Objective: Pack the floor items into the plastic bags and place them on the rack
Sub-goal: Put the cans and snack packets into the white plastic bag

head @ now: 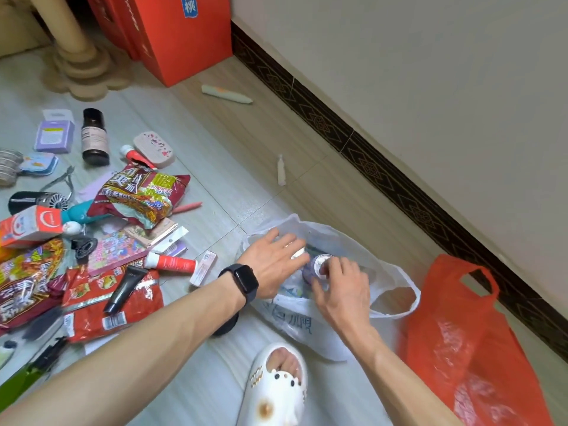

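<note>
A white plastic bag [310, 321] lies open on the floor with both my hands inside its mouth. My right hand [341, 285] grips the top of a purple can [316, 267] standing in the bag. My left hand [276, 259], with a black watch on the wrist, rests with spread fingers over a second silver-topped can [298, 253] beside it. A red plastic bag [458, 330] lies flat to the right. Loose items cover the floor on the left: a noodle packet [141, 195], a red-and-white tube [172, 262], a black tube [124, 289], a dark bottle [94, 137].
Red cardboard boxes [172, 35] stand at the back by a beige furniture leg [73, 47]. A pale tube [226, 94] and a small white tube [281, 170] lie apart near the wall's dark skirting [384, 161]. My foot in a white sandal [276, 385] is below the bag.
</note>
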